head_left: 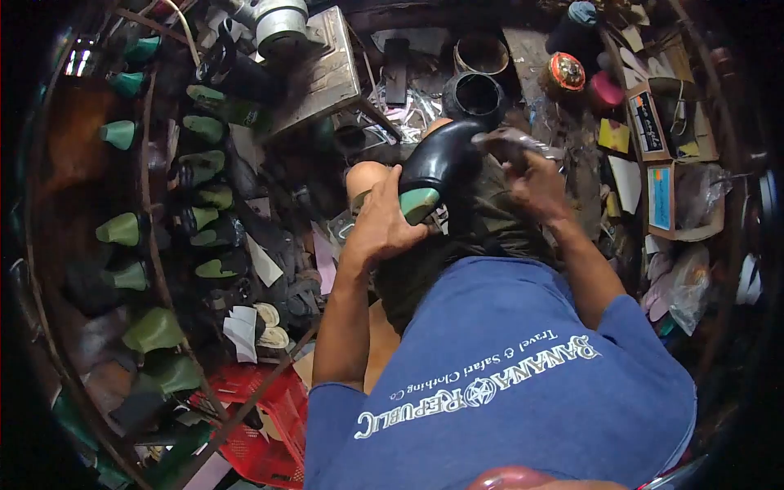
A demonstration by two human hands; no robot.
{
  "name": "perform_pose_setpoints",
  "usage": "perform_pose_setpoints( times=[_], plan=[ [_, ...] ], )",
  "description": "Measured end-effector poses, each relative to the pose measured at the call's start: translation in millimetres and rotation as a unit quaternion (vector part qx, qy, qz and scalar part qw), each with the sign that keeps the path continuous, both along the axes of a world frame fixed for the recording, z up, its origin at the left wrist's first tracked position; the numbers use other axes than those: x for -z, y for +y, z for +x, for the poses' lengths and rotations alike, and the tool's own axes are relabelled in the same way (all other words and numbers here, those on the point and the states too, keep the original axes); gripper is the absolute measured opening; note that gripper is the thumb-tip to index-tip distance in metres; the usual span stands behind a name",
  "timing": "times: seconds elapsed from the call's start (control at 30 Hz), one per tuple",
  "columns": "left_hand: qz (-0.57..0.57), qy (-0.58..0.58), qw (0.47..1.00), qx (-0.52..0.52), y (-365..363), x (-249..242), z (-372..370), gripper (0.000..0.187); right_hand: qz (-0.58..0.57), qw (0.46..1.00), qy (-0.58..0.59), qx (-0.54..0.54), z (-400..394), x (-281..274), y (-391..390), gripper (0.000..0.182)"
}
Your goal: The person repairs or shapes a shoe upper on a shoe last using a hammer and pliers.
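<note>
Left fingers: they are curling over the green last end (pixel 419 204) that is sticking out of the black shoe upper (pixel 445 163), pressed together and gripping it from the near side.
Left hand (pixel 382 224): it is clamping the shoe at its lower end, knuckles facing the camera, wrist bent slightly inward.
Left arm: the bare forearm is running down and to the left from the wrist, elbow sitting beside the blue shirt (pixel 506 376).
Right fingers: they are closing around a dark tool (pixel 510 144); the tool's exact kind is too blurred to tell.
Right hand (pixel 535 181): it is holding the tool just right of the shoe's upper end, close against the leather, back of the hand turned up.
Right arm: the forearm is slanting down and right toward the shirt sleeve, elbow out to the side.
Shoe position: the black upper is lying over the person's lap between both hands, arching from the green end up toward a black ring (pixel 475 95) on the cluttered floor.
Left surroundings: rows of green lasts (pixel 204 163) are standing on a rack, with a red crate (pixel 269 416) below them.
Right surroundings: open cardboard boxes (pixel 661 196) are sitting well apart from the hands.
Far side: a metal machine (pixel 314 61) is standing beyond the knees.
</note>
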State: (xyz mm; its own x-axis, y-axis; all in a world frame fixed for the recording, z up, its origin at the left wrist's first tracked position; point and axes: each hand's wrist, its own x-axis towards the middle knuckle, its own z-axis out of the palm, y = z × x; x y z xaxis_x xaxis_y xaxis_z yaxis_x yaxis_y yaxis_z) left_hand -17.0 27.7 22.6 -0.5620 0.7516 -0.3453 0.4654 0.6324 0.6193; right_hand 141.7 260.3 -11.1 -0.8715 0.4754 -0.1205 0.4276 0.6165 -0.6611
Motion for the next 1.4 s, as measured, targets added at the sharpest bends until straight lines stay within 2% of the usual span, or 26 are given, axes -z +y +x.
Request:
perform_pose_setpoints(
  times=[0.07,0.1,0.17,0.2,0.27,0.33,0.4,0.43,0.47,0.53,0.67,0.73,0.8,0.87,0.93,0.97,1.0,1.07,1.13,1.17,1.2,1.27,1.3,1.33,1.37,1.4],
  plan=[
    [-0.057,-0.015,0.998,-0.003,6.7,-10.0,3.4,0.099,-0.039,0.983,0.031,0.178,9.9,22.8,15.9,0.036],
    [-0.056,-0.014,0.998,-0.003,6.9,-7.6,3.1,0.099,-0.038,0.983,0.031,0.178,20.4,35.4,23.5,0.036],
    [-0.001,-0.038,0.999,-0.023,7.1,-1.8,-0.6,0.099,-0.009,0.969,-0.102,0.224,41.0,65.0,42.5,0.042],
    [0.003,-0.032,0.999,-0.022,7.8,-2.7,-0.5,0.099,-0.008,0.970,-0.095,0.224,52.8,83.7,50.5,0.042],
    [0.052,-0.124,0.984,-0.118,6.1,-5.0,9.7,0.099,0.061,0.971,-0.096,0.209,87.7,120.8,55.4,0.037],
    [0.046,-0.115,0.982,-0.141,6.8,-9.6,18.8,0.094,0.085,0.968,-0.120,0.204,119.8,139.7,53.6,0.042],
    [0.124,-0.275,0.921,-0.246,6.0,-16.7,26.8,0.088,0.103,0.965,-0.128,0.203,148.3,162.5,50.7,0.042],
    [0.159,-0.274,0.917,-0.241,4.9,-17.9,29.0,0.075,0.124,0.962,-0.136,0.202,158.3,167.5,48.7,0.041],
    [0.160,-0.272,0.917,-0.243,3.3,-16.4,30.5,0.075,0.124,0.963,-0.133,0.201,167.7,171.9,47.8,0.041],
    [0.244,-0.392,0.837,-0.295,-1.2,-11.9,33.7,0.059,0.089,0.954,-0.189,0.214,177.0,173.7,43.1,0.042],
    [0.318,-0.439,0.780,-0.313,-2.1,-16.9,37.6,0.045,0.048,0.940,-0.251,0.228,169.6,169.0,43.5,0.038],
    [0.348,-0.484,0.735,-0.322,2.2,-28.4,38.5,0.039,0.090,0.935,-0.303,0.163,157.3,166.8,50.4,0.038],
    [0.352,-0.496,0.720,-0.334,3.8,-37.0,40.1,0.039,0.100,0.976,-0.120,0.153,120.0,144.0,56.7,0.041],
    [0.354,-0.512,0.704,-0.342,6.5,-38.8,40.4,0.038,0.053,0.987,0.050,0.143,61.0,95.8,48.9,0.039],
    [0.338,-0.460,0.752,-0.329,9.7,-35.5,39.5,0.041,-0.100,0.974,0.147,0.141,6.6,55.0,28.7,0.038],
    [0.342,-0.459,0.754,-0.323,11.8,-33.1,38.9,0.041,-0.202,0.960,0.156,0.116,-16.8,32.2,17.4,0.040],
    [0.324,-0.434,0.779,-0.318,13.5,-30.0,38.6,0.050,-0.302,0.935,0.164,0.088,-38.4,12.4,5.2,0.043],
    [0.308,-0.405,0.803,-0.310,16.1,-26.6,41.2,0.058,-0.536,0.822,0.153,0.120,-72.6,-11.7,-21.4,0.049],
    [0.254,-0.272,0.886,-0.276,15.9,-24.7,45.7,0.078,-0.654,0.743,0.116,0.077,-97.2,-26.4,-33.7,0.054],
    [0.242,-0.206,0.918,-0.238,13.7,-24.1,47.8,0.086,-0.643,0.740,0.157,0.120,-114.2,-8.5,-41.8,0.051],
    [0.246,-0.204,0.917,-0.239,12.4,-21.1,50.8,0.086,-0.666,0.719,0.162,0.117,-120.9,-10.8,-45.5,0.049],
    [0.430,-0.410,0.745,-0.305,10.1,-14.8,56.4,0.085,-0.765,0.620,0.142,0.101,-117.3,-16.6,-43.2,0.047],
    [0.452,-0.488,0.690,-0.285,12.0,-32.2,55.4,0.077,-0.764,0.622,0.139,0.097,-118.0,-17.8,-44.0,0.047],
    [0.455,-0.487,0.687,-0.289,10.2,-27.9,56.3,0.077,-0.787,0.593,0.144,0.091,-117.5,-18.0,-45.7,0.047],
    [0.438,-0.590,0.631,-0.247,8.4,-18.9,57.8,0.069,-0.808,0.564,0.148,0.085,-117.1,-18.0,-46.9,0.048],
    [0.415,-0.684,0.566,-0.199,7.8,-11.3,58.1,0.063,-0.808,0.565,0.146,0.083,-117.6,-17.9,-46.4,0.048]
  ],
)
